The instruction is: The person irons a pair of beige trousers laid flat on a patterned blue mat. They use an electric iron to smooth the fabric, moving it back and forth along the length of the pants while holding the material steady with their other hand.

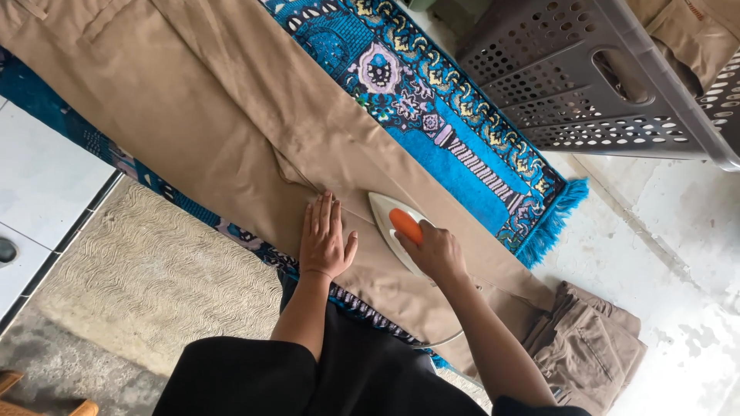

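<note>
While the left hand [324,239] lies flat on the tan trousers [200,115], fingers together and pointing away from the person, thumb spread to the side, the right hand [435,250] is clamped around the orange handle [405,225] of an iron [393,231]. That hand's fingers wrap over the handle from above, so the grip is closed on it. Both hands sit just beside each other on the cloth, the iron's white body between them, its pointed tip aimed away from the person and resting on the trousers. A thin cord [443,339] curves from the iron's back end toward the person's dark sleeves.

From the head view, the trousers stretch diagonally from the upper left toward the lower right, spread over a blue patterned rug [432,115] with a fringed edge [559,219]. A seam runs down the cloth to a point just above the left fingertips. Below the rug, at the left, lies a beige textured mat [154,277] on a pale tiled floor [46,177]. At the lower right, a pile of folded tan clothes [590,350] rests on the floor, touching the end of the trousers. In the upper right stands a grey perforated basket [570,85], tilted, with more tan cloth inside it.
</note>
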